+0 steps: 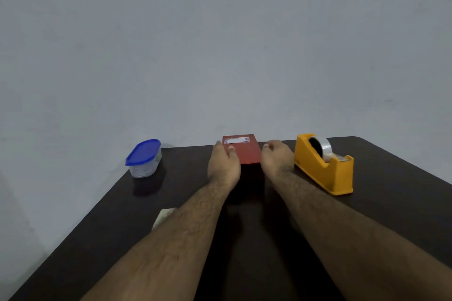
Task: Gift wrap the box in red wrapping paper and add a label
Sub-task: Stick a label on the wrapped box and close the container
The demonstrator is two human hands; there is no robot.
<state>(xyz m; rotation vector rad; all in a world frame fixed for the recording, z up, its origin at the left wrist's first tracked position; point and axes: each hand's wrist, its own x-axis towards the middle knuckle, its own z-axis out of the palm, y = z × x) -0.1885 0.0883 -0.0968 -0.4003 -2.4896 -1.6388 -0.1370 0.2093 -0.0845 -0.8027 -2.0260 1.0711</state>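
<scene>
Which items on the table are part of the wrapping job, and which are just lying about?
Job items:
- red wrapped box, held by the left hand; right hand beside it, contact unclear
- label already on its top
- yellow tape dispenser

Lying about:
- blue-lidded plastic container
- pale scrap half hidden by the left forearm, unidentifiable

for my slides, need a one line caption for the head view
Both hands flank the red-wrapped, labelled box, between a blue-lidded container and a tape dispenser.
</scene>
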